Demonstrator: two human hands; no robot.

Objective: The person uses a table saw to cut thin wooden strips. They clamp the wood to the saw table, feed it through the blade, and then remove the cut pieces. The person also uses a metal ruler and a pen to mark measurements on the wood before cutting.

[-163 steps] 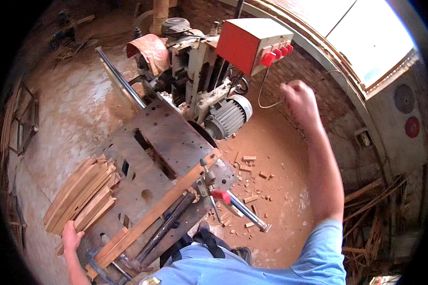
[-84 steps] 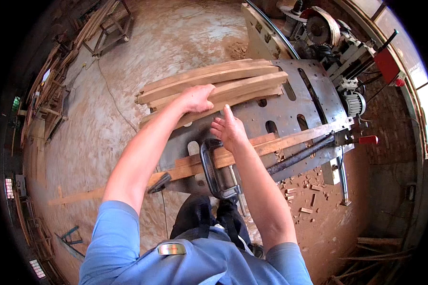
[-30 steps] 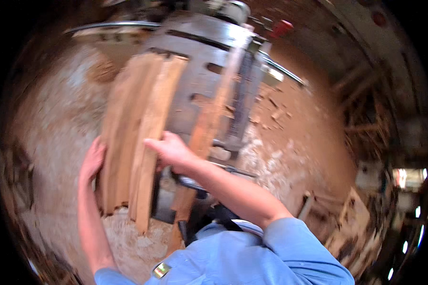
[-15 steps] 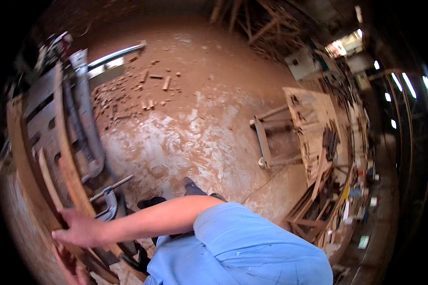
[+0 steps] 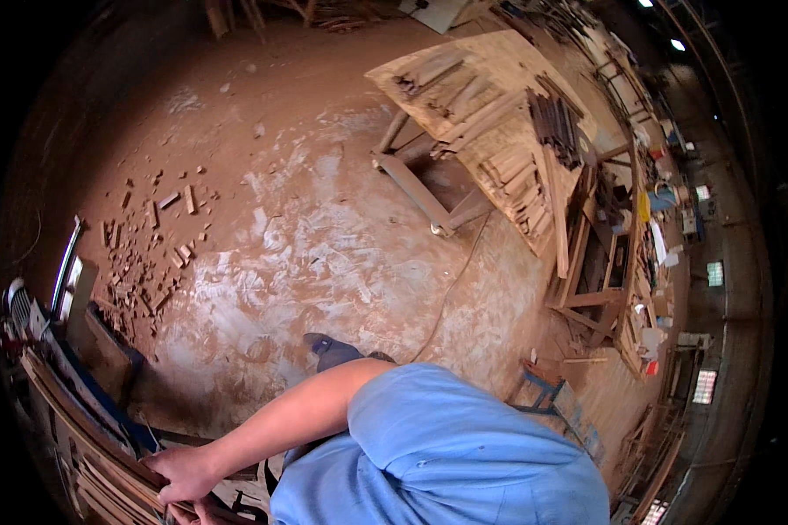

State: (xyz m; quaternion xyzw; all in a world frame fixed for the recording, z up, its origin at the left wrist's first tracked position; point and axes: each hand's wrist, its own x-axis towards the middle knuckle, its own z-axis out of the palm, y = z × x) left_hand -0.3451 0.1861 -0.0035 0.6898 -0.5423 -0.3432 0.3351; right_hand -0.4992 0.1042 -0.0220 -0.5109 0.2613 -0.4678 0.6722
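My right hand (image 5: 184,472) reaches across to the lower left, its fingers closed at the edge of a long wooden strip (image 5: 70,404). Just below it, my left hand (image 5: 203,514) shows only in part at the lower edge, close to the same wood; what its fingers do is hidden. More narrow wooden strips (image 5: 105,490) lie side by side beneath and beside the hands. My blue sleeve (image 5: 464,429) covers much of the lower middle.
A wheeled wooden table (image 5: 490,66) stands at the upper right, with several wood pieces and a dark stack of strips (image 5: 554,129). Wood offcuts (image 5: 153,214) litter the dusty floor at left. A cable (image 5: 451,284) crosses the floor. A blue-framed stand (image 5: 541,389) is at right.
The view has swung left to right, so the wheeled table sits nearer the middle. My right hand has gone from spread fingers to closed at the strip's edge; the clamp is out of sight.
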